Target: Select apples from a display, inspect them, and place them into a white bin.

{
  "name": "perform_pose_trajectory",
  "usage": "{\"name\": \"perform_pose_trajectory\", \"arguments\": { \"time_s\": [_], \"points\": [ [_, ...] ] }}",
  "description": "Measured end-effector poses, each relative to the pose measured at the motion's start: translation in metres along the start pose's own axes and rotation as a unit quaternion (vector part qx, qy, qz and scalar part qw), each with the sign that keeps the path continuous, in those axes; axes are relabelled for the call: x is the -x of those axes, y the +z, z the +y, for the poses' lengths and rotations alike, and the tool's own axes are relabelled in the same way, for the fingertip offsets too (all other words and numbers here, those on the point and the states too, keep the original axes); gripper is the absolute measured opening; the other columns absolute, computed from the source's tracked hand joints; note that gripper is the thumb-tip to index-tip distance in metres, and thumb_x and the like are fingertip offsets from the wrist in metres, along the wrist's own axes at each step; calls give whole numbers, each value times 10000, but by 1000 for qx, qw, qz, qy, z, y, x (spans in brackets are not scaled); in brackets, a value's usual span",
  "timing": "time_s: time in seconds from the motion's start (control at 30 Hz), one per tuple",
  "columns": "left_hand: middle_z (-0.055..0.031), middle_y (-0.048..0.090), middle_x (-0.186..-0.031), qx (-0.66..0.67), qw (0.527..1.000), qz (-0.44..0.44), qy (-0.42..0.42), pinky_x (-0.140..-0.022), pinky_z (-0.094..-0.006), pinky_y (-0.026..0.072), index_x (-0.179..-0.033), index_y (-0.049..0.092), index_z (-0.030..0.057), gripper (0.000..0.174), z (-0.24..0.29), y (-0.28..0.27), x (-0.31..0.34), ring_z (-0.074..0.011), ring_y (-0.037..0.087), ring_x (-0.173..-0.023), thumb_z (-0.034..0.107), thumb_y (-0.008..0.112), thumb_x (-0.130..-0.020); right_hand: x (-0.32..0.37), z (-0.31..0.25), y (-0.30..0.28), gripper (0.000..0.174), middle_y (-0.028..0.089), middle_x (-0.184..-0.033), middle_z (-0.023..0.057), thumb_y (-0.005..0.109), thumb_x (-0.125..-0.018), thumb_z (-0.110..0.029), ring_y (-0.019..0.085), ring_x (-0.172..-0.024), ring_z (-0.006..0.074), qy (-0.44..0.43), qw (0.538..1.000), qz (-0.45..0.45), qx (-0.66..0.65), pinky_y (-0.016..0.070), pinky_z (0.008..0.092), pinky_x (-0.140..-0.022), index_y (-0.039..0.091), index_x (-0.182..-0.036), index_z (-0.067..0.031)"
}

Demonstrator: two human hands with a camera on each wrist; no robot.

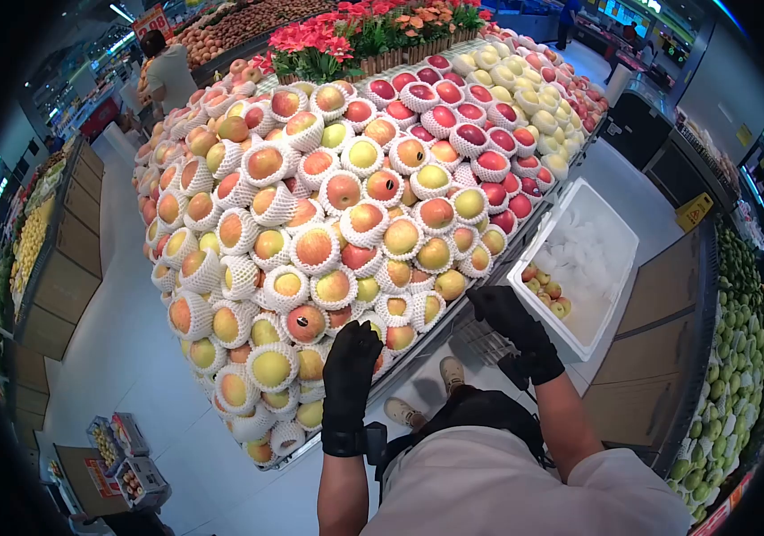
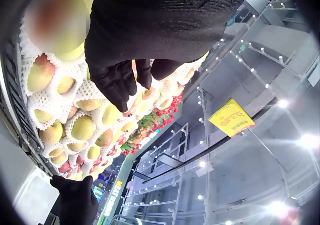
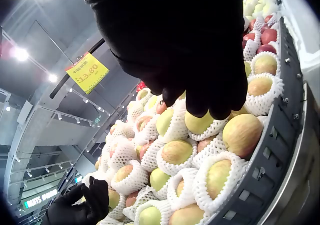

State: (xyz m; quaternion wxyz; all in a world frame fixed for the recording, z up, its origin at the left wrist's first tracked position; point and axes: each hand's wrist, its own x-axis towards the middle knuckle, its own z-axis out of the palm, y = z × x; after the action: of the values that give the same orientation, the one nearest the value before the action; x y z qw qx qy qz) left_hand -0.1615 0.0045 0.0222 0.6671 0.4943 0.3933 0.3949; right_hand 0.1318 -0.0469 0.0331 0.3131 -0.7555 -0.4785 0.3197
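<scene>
Pale tiled floor (image 1: 123, 357), brown-panelled stands (image 1: 69, 259) on either side, grey ceiling (image 2: 295, 47) with bright spotlights (image 2: 308, 141)

Two gloved hands (image 1: 350, 362), two shoes (image 1: 404, 412)

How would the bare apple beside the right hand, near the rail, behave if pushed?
The bare apple may roll, being round and without foam net. Its smooth-looking skin could slip under the right hand. The dark rail beside it might stop it.
</scene>
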Motion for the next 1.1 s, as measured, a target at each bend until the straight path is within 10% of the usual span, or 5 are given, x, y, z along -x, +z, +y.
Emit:
{"name": "perform_pose_trajectory", "arguments": {
  "time_s": [0.3, 0.37, 0.93, 1.07, 1.1],
  "points": [
    [-87, 646, -1027, 173, 983, -38, -41, -910, -312, 477, -1065, 601, -8, 137, -55, 17, -29, -182, 595, -953, 78, 535, -981, 20, 93, -27, 132, 623, -812, 162, 552, -866, -140, 619, -761, 350, -197, 958, -8, 206, 497, 440, -667, 623, -820, -39],
    [-78, 635, -971, 489, 851, -48, -185, -947, -324, 453, -1068, 592, -1, 173, -50, 29, -31, -180, 580, -937, 118, 479, -1011, 25, 103, -32, 107, 623, -809, 158, 567, -855, -127, 620, -757, 346, -142, 975, -6, 173, 497, 436, -664, 625, -815, -46],
    [-69, 572, -1012, 11, 997, -71, 4, -894, -313, 457, -1007, 546, 38, 115, -106, 131, -81, -177, 548, -953, 139, 493, -1014, -10, 304, -114, 96, 657, -843, 120, 596, -810, -26, 643, -804, 274, -81, 992, 30, 88, 512, 363, -711, 661, -880, -40],
    [-56, 551, -949, 302, 938, 7, -168, -861, -287, 457, -965, 530, 55, 106, -84, 171, -77, -160, 544, -915, 135, 485, -1018, -13, 336, -140, 93, 647, -813, 138, 633, -835, -117, 641, -772, 300, -45, 992, 87, 73, 511, 380, -691, 652, -861, -29],
    [-49, 535, -930, 131, 987, -25, -91, -852, -283, 456, -953, 521, 59, 111, -87, 173, -80, -155, 537, -898, 141, 487, -1019, -10, 333, -152, 113, 647, -813, 145, 643, -832, -139, 642, -768, 310, -35, 988, 110, 104, 513, 390, -690, 651, -857, -29]
  ]
}}
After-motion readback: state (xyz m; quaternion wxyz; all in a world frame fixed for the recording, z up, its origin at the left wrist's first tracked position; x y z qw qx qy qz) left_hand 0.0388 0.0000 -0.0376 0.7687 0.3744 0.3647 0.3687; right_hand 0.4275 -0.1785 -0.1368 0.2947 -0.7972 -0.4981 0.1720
